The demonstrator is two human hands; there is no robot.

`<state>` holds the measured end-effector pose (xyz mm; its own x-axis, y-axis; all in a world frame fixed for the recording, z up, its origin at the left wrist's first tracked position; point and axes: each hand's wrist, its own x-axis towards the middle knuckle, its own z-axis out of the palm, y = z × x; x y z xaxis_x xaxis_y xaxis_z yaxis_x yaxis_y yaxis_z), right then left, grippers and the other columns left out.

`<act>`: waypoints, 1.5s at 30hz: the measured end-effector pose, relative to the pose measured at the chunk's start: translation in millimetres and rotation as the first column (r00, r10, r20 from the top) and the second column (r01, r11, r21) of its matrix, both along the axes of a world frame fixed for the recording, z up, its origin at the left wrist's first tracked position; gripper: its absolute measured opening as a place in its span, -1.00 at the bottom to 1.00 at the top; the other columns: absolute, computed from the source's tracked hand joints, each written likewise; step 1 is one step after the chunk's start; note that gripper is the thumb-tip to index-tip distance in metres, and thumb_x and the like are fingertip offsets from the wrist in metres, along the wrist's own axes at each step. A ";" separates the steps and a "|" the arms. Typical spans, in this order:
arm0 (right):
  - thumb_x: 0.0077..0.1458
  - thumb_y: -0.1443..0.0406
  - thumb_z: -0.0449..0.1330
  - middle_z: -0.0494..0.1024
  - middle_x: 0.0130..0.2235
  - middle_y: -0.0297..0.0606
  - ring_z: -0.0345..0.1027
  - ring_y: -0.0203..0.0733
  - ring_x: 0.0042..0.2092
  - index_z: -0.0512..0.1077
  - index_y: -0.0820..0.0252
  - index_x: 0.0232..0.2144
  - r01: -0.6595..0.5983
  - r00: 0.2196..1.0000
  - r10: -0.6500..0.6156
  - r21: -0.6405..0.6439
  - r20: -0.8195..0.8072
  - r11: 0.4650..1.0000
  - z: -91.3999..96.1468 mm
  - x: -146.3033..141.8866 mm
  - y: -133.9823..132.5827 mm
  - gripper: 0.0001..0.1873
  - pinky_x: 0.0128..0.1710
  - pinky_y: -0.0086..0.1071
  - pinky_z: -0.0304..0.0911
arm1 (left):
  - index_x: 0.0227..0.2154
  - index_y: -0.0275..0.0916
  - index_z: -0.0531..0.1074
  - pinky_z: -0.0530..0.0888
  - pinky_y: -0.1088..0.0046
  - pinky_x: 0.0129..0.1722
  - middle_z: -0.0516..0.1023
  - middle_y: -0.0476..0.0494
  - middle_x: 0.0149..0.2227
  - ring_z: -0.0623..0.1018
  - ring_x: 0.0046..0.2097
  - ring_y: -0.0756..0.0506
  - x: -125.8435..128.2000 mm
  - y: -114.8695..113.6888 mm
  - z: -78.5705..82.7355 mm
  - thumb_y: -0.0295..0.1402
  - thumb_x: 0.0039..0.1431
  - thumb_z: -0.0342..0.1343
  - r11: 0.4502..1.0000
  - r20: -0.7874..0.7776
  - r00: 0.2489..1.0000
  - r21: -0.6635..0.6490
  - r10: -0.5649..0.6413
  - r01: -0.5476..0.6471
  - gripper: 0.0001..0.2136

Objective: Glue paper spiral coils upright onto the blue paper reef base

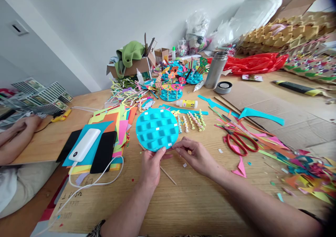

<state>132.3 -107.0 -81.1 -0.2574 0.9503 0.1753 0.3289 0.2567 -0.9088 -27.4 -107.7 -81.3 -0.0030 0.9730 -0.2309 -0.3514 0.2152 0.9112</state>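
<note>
My left hand (pixel 153 165) grips the lower edge of a round blue paper disc (pixel 152 136), thumb on top. Rows of raised paper tabs cover the disc, and a few small white squares sit near its rim and middle. My right hand (pixel 193 154) is at the disc's lower right edge, fingertips pinched together; whatever is between them is too small to make out. Several twisted paper strips (pixel 201 120) lie just right of the disc. A thin wooden stick (pixel 168 175) lies on the table below my hands.
Red-handled scissors (pixel 243 144) lie among paper scraps on the right. A glue bottle (pixel 187 104) and a steel flask (pixel 216 70) are behind the disc. Coloured paper (pixel 122 125), a phone (pixel 104 152) and a white power bank (pixel 85 145) lie left. Another person's hands (pixel 25 128) rest at far left.
</note>
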 end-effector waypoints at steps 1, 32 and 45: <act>0.15 0.33 0.06 0.45 -0.39 -0.23 0.32 -0.23 -0.35 0.53 0.19 -0.25 -0.002 1.000 0.002 0.000 0.003 1.000 -0.1 0.2 0.0 -0.76 -0.35 -0.33 0.19 | -0.25 -0.26 0.54 0.54 0.34 -0.37 0.62 -0.19 -0.19 0.60 -0.18 -0.25 0.1 0.0 -0.1 -0.35 -0.12 0.29 1.000 0.001 1.000 0.000 -0.001 0.001 -0.71; 0.16 0.26 0.09 0.45 -0.42 -0.26 0.32 -0.22 -0.35 0.56 0.12 -0.29 -0.005 0.998 0.003 -0.028 -0.057 1.000 -5.2 -0.4 2.8 -0.77 -0.35 -0.35 0.22 | -0.32 -0.29 0.54 0.52 0.41 -0.43 0.63 -0.19 -0.26 0.60 -0.24 -0.20 0.5 1.7 0.2 -0.37 -0.20 0.33 0.996 0.079 0.997 -0.089 0.008 -0.001 -0.71; 0.14 0.25 0.11 0.44 -0.43 -0.26 0.30 -0.23 -0.37 0.56 0.15 -0.35 0.008 0.995 -0.012 -0.050 -0.094 0.999 -7.1 -1.3 3.8 -0.78 -0.36 -0.35 0.19 | -0.33 -0.31 0.54 0.51 0.47 -0.46 0.64 -0.19 -0.28 0.61 -0.29 -0.15 1.0 0.5 -2.3 -0.40 -0.15 0.31 0.993 0.139 0.990 -0.114 -0.025 0.041 -0.76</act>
<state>131.0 -103.1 -88.2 -0.2325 0.9608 0.1511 0.2434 0.2079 -0.9474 -26.4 -107.2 -83.5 0.0679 0.9385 -0.3386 -0.4624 0.3304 0.8228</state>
